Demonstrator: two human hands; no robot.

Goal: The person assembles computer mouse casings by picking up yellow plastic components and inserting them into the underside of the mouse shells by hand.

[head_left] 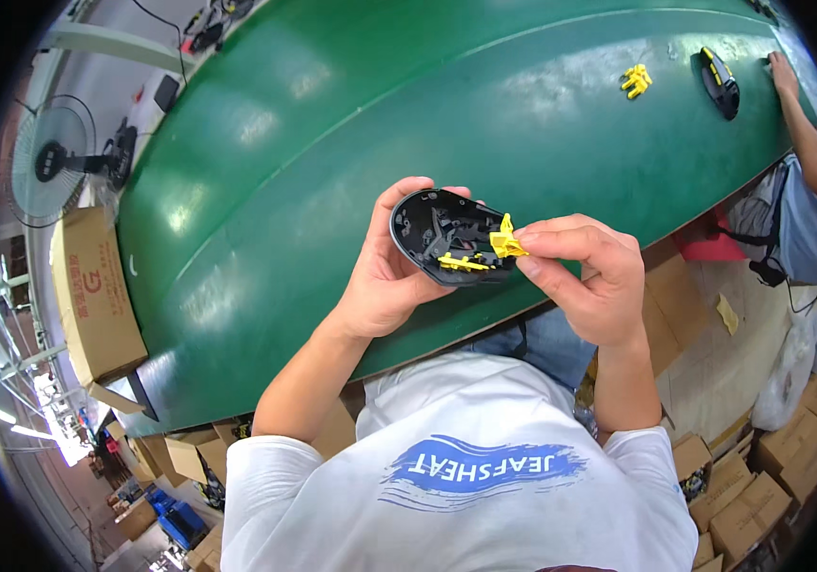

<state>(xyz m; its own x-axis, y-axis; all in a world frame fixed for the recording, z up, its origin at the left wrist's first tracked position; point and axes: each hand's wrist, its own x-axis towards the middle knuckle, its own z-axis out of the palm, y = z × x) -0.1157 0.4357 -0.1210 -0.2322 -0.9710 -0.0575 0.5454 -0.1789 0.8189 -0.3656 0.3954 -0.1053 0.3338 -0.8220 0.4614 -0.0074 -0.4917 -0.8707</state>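
With your left hand [384,276] cradling the black shell [446,238] above the green bench [332,143], keep your right hand [594,281] pinching the yellow clip [505,240] square to its seat, pressing gently.

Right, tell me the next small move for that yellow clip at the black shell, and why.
Probably press the yellow clip down into the black shell. The right hand pinches it at the shell's right edge, seemingly not yet fully seated, while the left hand cradles the shell open side up above the green belt.
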